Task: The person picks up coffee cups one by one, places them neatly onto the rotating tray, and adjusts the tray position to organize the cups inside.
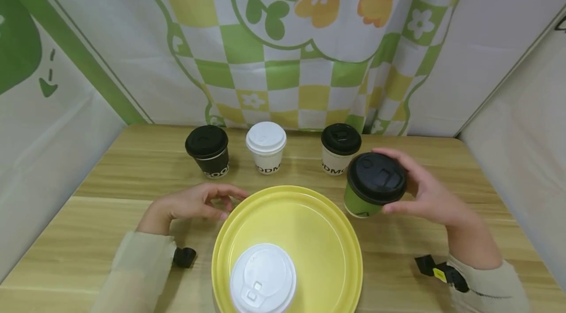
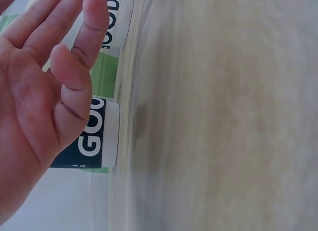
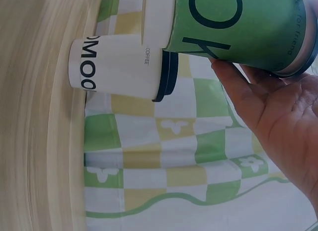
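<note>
My right hand (image 1: 426, 197) grips a green paper cup (image 1: 360, 201) with a black lid around its upper part. In the right wrist view the green cup (image 3: 228, 22) shows its base above the wooden tabletop. My left hand (image 1: 201, 202) is at the left rim of a round yellow tray (image 1: 325, 234), its fingers loosely bent and holding nothing. The left wrist view shows the palm of that hand (image 2: 30, 92), with thumb and fingers apart. On the tray's near-left part stands a cup with a white lid (image 1: 263, 278).
Along the back of the table (image 1: 88, 219) stand a black cup with a black lid (image 1: 208, 148), a white cup with a white lid (image 1: 267, 148) and a white cup with a black lid (image 1: 338, 151). Behind them hangs a checked floral curtain (image 1: 283, 72).
</note>
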Motion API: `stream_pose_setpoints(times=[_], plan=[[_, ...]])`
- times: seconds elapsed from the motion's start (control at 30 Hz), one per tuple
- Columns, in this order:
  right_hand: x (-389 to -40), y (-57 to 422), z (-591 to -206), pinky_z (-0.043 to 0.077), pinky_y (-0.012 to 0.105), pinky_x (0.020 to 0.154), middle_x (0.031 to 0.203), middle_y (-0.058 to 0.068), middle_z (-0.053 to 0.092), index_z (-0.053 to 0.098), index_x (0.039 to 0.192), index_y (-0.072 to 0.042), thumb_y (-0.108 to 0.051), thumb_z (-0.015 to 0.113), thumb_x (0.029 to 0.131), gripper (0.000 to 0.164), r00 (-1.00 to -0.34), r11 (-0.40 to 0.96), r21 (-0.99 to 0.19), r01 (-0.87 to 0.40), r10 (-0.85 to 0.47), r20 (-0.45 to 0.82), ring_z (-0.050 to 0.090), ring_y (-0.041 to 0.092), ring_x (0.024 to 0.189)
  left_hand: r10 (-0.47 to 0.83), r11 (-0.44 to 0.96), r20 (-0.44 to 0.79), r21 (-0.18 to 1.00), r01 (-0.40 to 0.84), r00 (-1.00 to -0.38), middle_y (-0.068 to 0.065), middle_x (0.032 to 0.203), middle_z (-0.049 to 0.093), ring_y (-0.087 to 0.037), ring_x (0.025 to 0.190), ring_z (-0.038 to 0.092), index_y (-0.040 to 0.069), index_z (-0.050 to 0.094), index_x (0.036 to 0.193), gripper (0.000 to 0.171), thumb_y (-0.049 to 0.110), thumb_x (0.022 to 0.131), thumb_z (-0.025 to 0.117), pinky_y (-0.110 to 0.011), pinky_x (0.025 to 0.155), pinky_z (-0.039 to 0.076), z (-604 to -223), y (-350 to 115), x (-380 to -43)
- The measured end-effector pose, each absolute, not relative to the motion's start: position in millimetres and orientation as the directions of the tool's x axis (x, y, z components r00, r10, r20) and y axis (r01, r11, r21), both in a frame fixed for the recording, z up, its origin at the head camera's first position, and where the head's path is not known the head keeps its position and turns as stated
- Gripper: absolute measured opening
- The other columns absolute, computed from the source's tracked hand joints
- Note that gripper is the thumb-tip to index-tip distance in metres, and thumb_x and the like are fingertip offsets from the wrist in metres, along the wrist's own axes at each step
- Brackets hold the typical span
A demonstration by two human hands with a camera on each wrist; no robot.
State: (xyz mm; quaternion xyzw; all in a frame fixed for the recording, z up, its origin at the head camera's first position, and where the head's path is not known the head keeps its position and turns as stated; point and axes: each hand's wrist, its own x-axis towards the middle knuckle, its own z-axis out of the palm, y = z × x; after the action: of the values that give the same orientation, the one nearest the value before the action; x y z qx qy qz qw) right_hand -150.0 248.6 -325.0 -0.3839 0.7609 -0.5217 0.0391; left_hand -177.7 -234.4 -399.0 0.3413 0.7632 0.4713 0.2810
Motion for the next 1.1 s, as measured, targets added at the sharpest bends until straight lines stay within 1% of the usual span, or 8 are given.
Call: stream_pose_setpoints(times=[0.13, 0.27, 0.37, 0.47, 0.53, 0.63, 0.83, 1.1], plan=[[-146, 245, -323, 0.046, 0.018, 0.101, 0.148, -0.001, 0.046, 0.028, 0.152, 0.002, 0.016, 0.079, 0.068, 0.099, -0.697, 0.163, -0.827, -0.539, -0.637, 0.329, 0.051, 0.007, 0.130, 0.764, 0.337, -0.105, 0.906, 0.255, -0.636, -0.019, 0.137, 0.057, -0.017, 0.105, 0.062, 0.006, 0.051, 0.142, 0.052, 0.011, 0.093, 0.067, -0.028, 0.085, 0.054, -395, -235, -171], [-142, 242, -323, 0.046, 0.019, 0.101, 0.148, -0.002, 0.046, 0.029, 0.153, 0.000, 0.016, 0.080, 0.066, 0.102, -0.702, 0.181, -0.830, -0.527, -0.643, 0.306, 0.050, 0.008, 0.131, 0.712, 0.376, -0.085, 0.884, 0.277, -0.697, -0.014, 0.136, 0.060, -0.015, 0.109, 0.063, 0.008, 0.051, 0.143, 0.051, 0.013, 0.094, 0.067, -0.030, 0.085, 0.055, -393, -242, -157], [-142, 243, -325, 0.046, 0.019, 0.101, 0.149, 0.005, 0.045, 0.027, 0.152, 0.005, 0.018, 0.080, 0.064, 0.103, -0.654, 0.109, -0.822, -0.559, -0.668, 0.356, 0.050, 0.010, 0.132, 0.663, 0.413, -0.054, 0.858, 0.305, -0.747, -0.010, 0.135, 0.062, -0.012, 0.110, 0.062, 0.008, 0.053, 0.142, 0.053, 0.015, 0.092, 0.070, -0.029, 0.079, 0.055, -391, -246, -144], [-141, 243, -327, 0.045, 0.019, 0.103, 0.150, 0.011, 0.044, 0.026, 0.150, 0.010, 0.019, 0.080, 0.062, 0.103, -0.599, 0.033, -0.809, -0.587, -0.689, 0.407, 0.049, 0.013, 0.132, 0.626, 0.459, -0.045, 0.829, 0.321, -0.779, -0.004, 0.134, 0.062, -0.012, 0.111, 0.061, 0.012, 0.055, 0.141, 0.056, 0.018, 0.089, 0.074, -0.029, 0.077, 0.055, -388, -249, -130], [-141, 242, -327, 0.044, 0.019, 0.104, 0.150, 0.014, 0.043, 0.026, 0.149, 0.012, 0.017, 0.081, 0.061, 0.103, -0.571, 0.002, -0.797, -0.604, -0.699, 0.430, 0.049, 0.015, 0.133, 0.618, 0.485, -0.045, 0.807, 0.336, -0.785, 0.000, 0.134, 0.062, -0.012, 0.112, 0.061, 0.016, 0.055, 0.141, 0.059, 0.022, 0.087, 0.077, -0.030, 0.076, 0.054, -387, -251, -122], [-140, 240, -327, 0.043, 0.020, 0.105, 0.151, 0.015, 0.042, 0.026, 0.149, 0.013, 0.014, 0.082, 0.061, 0.104, -0.551, -0.008, -0.787, -0.616, -0.710, 0.438, 0.048, 0.015, 0.134, 0.618, 0.513, -0.049, 0.781, 0.355, -0.785, 0.003, 0.136, 0.061, -0.012, 0.112, 0.059, 0.021, 0.056, 0.140, 0.061, 0.028, 0.084, 0.079, -0.030, 0.076, 0.053, -386, -251, -115], [-136, 238, -328, 0.043, 0.020, 0.106, 0.152, 0.016, 0.041, 0.025, 0.149, 0.012, 0.013, 0.084, 0.060, 0.106, -0.535, -0.016, -0.795, -0.607, -0.731, 0.423, 0.048, 0.015, 0.134, 0.637, 0.504, -0.041, 0.778, 0.375, -0.770, -0.002, 0.136, 0.061, -0.014, 0.111, 0.057, 0.019, 0.055, 0.141, 0.065, 0.030, 0.082, 0.081, -0.029, 0.074, 0.050, -387, -250, -109], [-131, 233, -330, 0.041, 0.021, 0.109, 0.149, 0.016, 0.045, 0.025, 0.148, 0.013, 0.009, 0.084, 0.064, 0.103, -0.504, -0.050, -0.806, -0.589, -0.757, 0.416, 0.049, 0.016, 0.135, 0.624, 0.537, -0.065, 0.760, 0.367, -0.779, -0.002, 0.138, 0.059, -0.014, 0.113, 0.056, 0.020, 0.053, 0.143, 0.069, 0.035, 0.082, 0.080, -0.031, 0.079, 0.047, -388, -247, -109]])
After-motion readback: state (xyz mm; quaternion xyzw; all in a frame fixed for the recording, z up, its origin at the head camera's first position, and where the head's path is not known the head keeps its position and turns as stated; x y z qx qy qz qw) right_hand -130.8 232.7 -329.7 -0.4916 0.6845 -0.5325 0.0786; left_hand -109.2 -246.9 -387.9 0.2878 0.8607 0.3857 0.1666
